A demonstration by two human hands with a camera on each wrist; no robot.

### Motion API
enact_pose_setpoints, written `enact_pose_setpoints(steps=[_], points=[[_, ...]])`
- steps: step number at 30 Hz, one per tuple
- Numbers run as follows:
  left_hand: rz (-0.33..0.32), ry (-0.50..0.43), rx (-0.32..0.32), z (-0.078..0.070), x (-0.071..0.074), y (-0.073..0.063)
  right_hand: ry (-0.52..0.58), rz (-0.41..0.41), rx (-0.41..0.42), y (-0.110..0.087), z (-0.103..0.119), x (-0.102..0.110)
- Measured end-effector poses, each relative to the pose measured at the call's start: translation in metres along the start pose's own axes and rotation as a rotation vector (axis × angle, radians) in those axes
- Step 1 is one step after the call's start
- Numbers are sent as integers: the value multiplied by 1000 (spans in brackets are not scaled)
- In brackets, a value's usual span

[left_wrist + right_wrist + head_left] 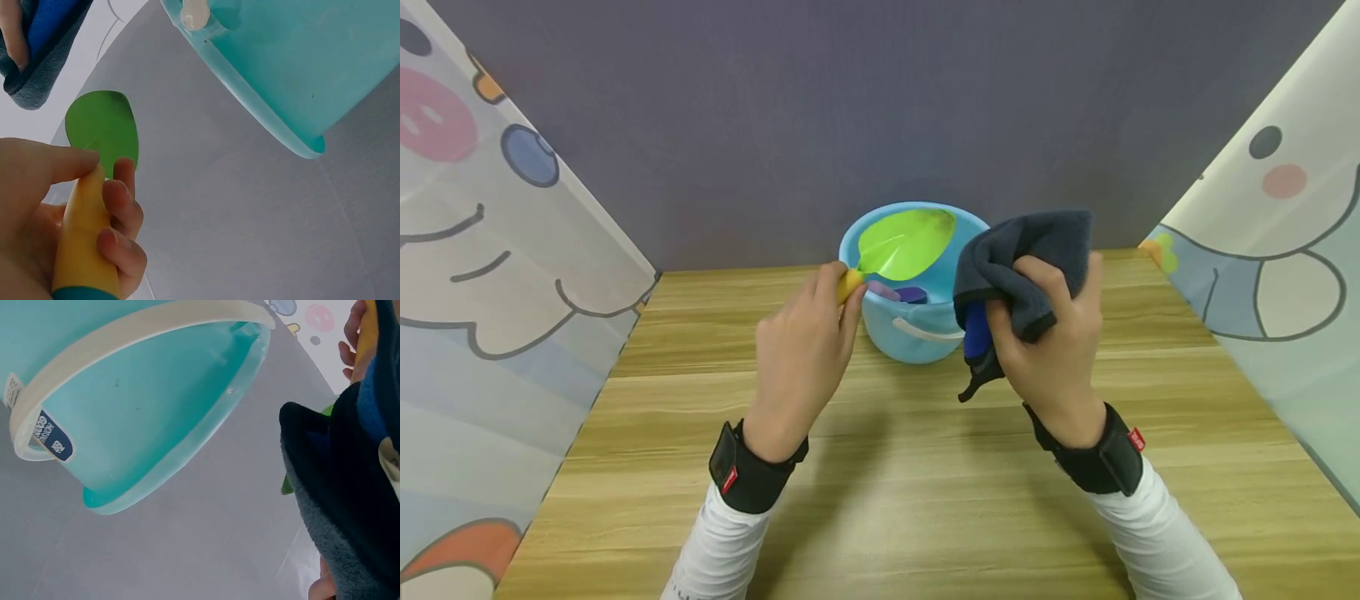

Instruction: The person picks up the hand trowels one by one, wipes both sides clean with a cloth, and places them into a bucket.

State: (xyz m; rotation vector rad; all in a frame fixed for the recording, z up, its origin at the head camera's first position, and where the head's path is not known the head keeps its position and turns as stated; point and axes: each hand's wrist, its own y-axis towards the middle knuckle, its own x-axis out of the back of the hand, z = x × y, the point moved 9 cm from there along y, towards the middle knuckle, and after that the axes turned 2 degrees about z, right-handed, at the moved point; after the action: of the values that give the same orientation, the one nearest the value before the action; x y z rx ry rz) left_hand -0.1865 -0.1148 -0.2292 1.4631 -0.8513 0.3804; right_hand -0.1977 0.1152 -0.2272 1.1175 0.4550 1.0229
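My left hand [797, 346] grips the yellow handle of a toy shovel [910, 242], whose green blade points up and away. In the head view the blade overlaps the opening of a light blue bucket [887, 332]; the left wrist view shows the shovel [103, 128] apart from the bucket [275, 75]. On the right, my right hand [1060, 333] holds a bunched dark grey cloth [1037, 237] with a blue inner side, beside the bucket's right rim. The cloth [319, 506] covers most of that hand's fingers in the right wrist view.
Inside the bucket lie a lavender piece [882, 290] and a dark purple piece [912, 295]; their kinds are unclear. Its white handle [925, 332] hangs at the front. A wood-grain table [917, 517] lies underneath, with a grey wall [790, 125] behind and cartoon-printed panels [490, 225] at the sides.
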Motion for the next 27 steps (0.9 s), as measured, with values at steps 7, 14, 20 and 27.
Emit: enact_pose_setpoints(steps=[7, 14, 20, 27], points=[[-11, -11, -17, -2, 0, 0, -12, 80, 40, -5, 11, -5], [-32, 2, -67, -11, 0, 0, -48, 211, 89, -15, 20, -18], [-44, 5, -115, -21, -1, -2, -76, 322, 196, -24, 29, -34], [-39, -7, -229, -37, -3, -6, -93, 371, 244, -31, 32, -42]])
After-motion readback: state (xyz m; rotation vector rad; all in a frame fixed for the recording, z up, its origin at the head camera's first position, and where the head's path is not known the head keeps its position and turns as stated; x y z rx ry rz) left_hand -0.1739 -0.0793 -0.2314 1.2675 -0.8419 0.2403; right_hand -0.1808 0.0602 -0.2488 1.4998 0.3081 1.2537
